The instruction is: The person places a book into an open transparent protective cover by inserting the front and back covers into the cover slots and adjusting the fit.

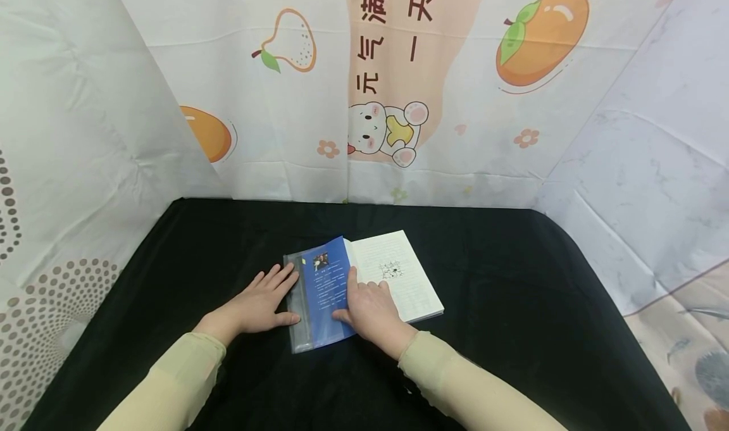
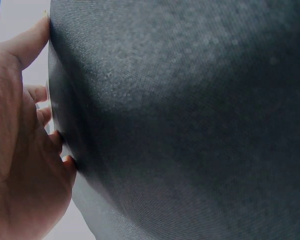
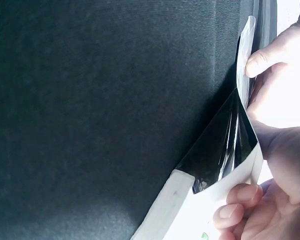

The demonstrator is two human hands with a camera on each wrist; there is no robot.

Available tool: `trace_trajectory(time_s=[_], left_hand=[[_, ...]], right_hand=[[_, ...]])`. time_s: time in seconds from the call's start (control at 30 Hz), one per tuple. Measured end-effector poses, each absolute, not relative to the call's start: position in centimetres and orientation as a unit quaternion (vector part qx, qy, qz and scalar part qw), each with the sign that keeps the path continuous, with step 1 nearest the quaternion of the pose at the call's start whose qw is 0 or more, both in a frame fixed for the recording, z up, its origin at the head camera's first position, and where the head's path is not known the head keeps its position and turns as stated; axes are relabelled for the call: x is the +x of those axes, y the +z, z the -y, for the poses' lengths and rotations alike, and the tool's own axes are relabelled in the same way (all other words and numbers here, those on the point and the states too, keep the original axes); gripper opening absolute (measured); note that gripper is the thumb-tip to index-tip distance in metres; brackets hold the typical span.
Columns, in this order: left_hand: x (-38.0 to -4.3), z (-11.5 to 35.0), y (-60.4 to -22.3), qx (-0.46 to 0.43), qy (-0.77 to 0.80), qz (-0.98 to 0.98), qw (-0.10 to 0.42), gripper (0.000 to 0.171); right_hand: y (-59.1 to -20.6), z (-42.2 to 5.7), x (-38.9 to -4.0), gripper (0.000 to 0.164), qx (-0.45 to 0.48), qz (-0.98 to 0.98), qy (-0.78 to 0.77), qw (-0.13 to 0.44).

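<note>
An open book (image 1: 418, 285) lies on the black cloth, its right-hand page showing a spider-web drawing. On its left side is a blue flap (image 1: 327, 323) with a small photo and white text. A clear plastic cover (image 1: 300, 336) extends past the flap's outer edge; in the right wrist view it bows up off the cloth. My left hand (image 1: 256, 304) rests with spread fingers on that plastic edge, thumb lower down. Along the fold lies my right hand (image 1: 373, 307), index finger straight against the flap's inner edge, thumb out on the blue, the other fingers bent over the page.
A black cloth (image 1: 512, 330) covers the table under the book. Behind it hangs a white curtain (image 1: 302, 114) printed with fruit, flowers and a cartoon bear. Pale sheets (image 1: 626, 165) enclose the sides.
</note>
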State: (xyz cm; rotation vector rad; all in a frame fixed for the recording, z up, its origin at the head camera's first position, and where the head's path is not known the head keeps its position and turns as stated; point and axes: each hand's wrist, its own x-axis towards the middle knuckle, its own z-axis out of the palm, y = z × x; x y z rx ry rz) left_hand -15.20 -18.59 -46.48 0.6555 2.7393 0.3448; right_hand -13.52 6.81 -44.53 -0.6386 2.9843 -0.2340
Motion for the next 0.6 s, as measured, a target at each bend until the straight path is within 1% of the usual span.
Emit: trace_trajectory(time_s=[0.6], left_hand=[[-15.15,18.52,-46.59,0.227,0.120,-0.955,0.149,0.088]], right_hand=[[-44.60,-6.85,-13.58,0.097,-0.210,-0.974,-0.074,0.040]])
